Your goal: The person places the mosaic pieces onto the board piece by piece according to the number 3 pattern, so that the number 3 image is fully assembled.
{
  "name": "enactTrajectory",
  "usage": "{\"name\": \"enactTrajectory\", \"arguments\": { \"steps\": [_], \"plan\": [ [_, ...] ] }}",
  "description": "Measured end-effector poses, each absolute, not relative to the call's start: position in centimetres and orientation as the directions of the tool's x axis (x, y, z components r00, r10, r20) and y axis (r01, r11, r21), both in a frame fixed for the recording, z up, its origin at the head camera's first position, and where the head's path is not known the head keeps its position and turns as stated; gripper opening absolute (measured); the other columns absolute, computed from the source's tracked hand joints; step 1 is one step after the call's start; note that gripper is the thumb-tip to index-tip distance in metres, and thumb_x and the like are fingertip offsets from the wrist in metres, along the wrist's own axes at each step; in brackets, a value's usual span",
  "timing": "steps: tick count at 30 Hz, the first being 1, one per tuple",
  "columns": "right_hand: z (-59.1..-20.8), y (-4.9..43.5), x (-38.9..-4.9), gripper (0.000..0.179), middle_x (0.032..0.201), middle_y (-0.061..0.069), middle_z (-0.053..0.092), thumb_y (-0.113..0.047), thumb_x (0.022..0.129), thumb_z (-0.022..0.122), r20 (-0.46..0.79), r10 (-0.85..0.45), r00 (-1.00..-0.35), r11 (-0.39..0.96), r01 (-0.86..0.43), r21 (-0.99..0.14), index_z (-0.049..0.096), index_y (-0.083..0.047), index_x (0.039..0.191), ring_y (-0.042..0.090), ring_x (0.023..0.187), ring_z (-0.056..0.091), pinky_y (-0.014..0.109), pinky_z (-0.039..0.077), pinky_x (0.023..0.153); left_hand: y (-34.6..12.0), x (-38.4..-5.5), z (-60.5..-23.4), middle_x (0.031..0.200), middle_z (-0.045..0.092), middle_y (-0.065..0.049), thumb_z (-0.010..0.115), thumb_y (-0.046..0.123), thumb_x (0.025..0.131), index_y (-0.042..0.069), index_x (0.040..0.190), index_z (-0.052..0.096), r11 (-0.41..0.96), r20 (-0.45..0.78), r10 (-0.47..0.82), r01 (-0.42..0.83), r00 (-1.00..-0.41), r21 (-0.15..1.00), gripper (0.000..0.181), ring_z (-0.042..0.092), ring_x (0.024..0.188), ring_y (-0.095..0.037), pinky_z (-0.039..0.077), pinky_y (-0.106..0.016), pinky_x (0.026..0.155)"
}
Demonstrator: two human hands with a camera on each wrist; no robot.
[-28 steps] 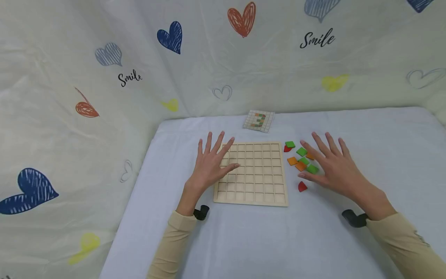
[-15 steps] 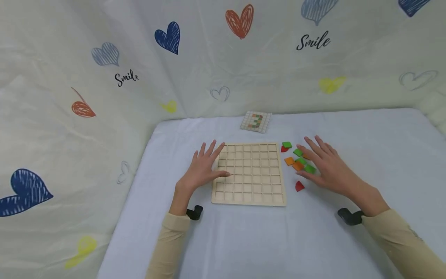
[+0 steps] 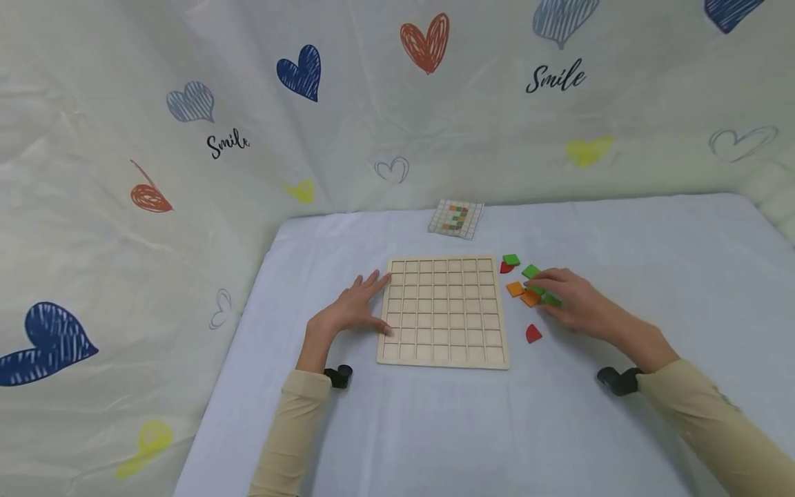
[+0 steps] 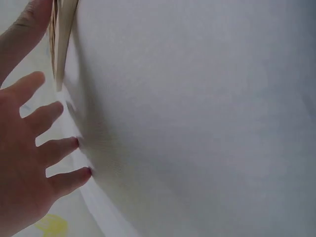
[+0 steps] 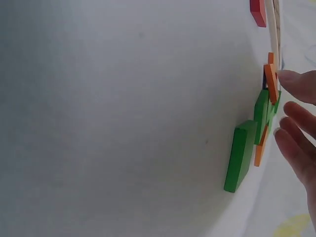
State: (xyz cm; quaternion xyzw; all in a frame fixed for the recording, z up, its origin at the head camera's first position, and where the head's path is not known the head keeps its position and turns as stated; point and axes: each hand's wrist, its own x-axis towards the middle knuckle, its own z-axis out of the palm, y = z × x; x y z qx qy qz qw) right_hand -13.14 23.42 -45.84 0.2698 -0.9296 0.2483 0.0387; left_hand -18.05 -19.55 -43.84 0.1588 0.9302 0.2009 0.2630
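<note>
A square wooden grid board (image 3: pixel 444 319) lies on the white table. My left hand (image 3: pixel 349 308) is at its left edge, fingers spread, the thumb over the board's corner area; in the left wrist view the fingertips reach down by the cloth. My right hand (image 3: pixel 579 302) hangs over a small pile of tiles right of the board, fingers bent and apart from the thumb, with nothing seen between them. Around it lie green tiles (image 3: pixel 531 271) and orange tiles (image 3: pixel 515 289), some partly hidden by the fingers. In the right wrist view a thick green tile (image 5: pixel 239 158) lies nearest.
A red quarter-round piece (image 3: pixel 533 334) lies nearer the front, apart from the pile. Another red piece (image 3: pixel 506 268) is partly under a green tile (image 3: pixel 511 259) by the board's right corner. Behind the board lies a pattern card (image 3: pixel 456 219). A printed cloth hangs behind the table.
My left hand has moved left and down from over the board to its left edge. The right hand has lowered toward the tiles, its spread fingers drawing together and bending.
</note>
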Motion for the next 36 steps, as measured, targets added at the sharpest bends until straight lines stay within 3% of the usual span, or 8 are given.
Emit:
{"name": "enactTrajectory", "arguments": {
  "steps": [6, 12, 20, 29, 36],
  "plan": [
    [-46.4, 23.1, -13.9, 0.036, 0.119, 0.023, 0.066, 0.009, 0.083, 0.077, 0.140, -0.504, -0.852, 0.740, -0.510, -0.439, 0.072, 0.007, 0.118, 0.041, 0.109, 0.061, 0.054, 0.058, 0.089, -19.7, -18.1, -43.9, 0.175, 0.004, -0.003, 0.089, 0.041, 0.078, 0.025, 0.167, 0.017, 0.873, -0.436, 0.408, 0.202, -0.802, 0.444, 0.115, -0.005, 0.160, -0.036, 0.007, -0.062, 0.127],
    [-46.6, 22.7, -13.9, 0.031, 0.113, 0.022, 0.065, 0.014, 0.081, 0.076, 0.162, -0.519, -0.839, 0.733, -0.534, -0.421, 0.074, 0.006, 0.111, 0.039, 0.105, 0.062, 0.053, 0.058, 0.088, -19.8, -18.2, -43.9, 0.175, 0.006, -0.004, 0.090, 0.037, 0.079, 0.020, 0.167, 0.017, 0.878, -0.434, 0.407, 0.214, -0.804, 0.427, 0.115, -0.004, 0.160, -0.036, 0.005, -0.057, 0.129],
    [-46.3, 22.2, -14.3, 0.021, 0.102, 0.011, 0.065, 0.006, 0.083, 0.079, 0.122, -0.507, -0.853, 0.755, -0.507, -0.415, 0.073, 0.001, 0.102, 0.028, 0.095, 0.061, 0.047, 0.060, 0.084, -19.7, -18.2, -44.3, 0.174, 0.007, 0.000, 0.090, 0.035, 0.078, 0.020, 0.167, 0.017, 0.881, -0.436, 0.396, 0.200, -0.808, 0.429, 0.116, -0.004, 0.161, -0.033, 0.004, -0.057, 0.129],
    [-45.5, 22.4, -14.8, 0.026, 0.097, 0.007, 0.061, 0.002, 0.083, 0.081, -0.014, -0.480, -0.877, 0.790, -0.425, -0.441, 0.073, 0.002, 0.107, 0.021, 0.088, 0.057, 0.039, 0.058, 0.078, -18.6, -18.3, -44.5, 0.174, 0.008, 0.003, 0.091, 0.037, 0.077, 0.022, 0.167, 0.018, 0.874, -0.428, 0.412, 0.216, -0.805, 0.436, 0.116, -0.005, 0.161, -0.035, 0.003, -0.063, 0.127],
    [-45.3, 22.4, -14.9, 0.020, 0.092, 0.000, 0.068, 0.000, 0.083, 0.082, -0.035, -0.475, -0.879, 0.775, -0.400, -0.489, 0.072, -0.002, 0.100, 0.016, 0.084, 0.061, 0.034, 0.059, 0.076, -17.4, -18.2, -44.2, 0.174, 0.009, 0.003, 0.092, 0.037, 0.076, 0.021, 0.166, 0.019, 0.877, -0.434, 0.419, 0.231, -0.798, 0.421, 0.117, -0.005, 0.160, -0.036, 0.003, -0.061, 0.127]
  ]
}}
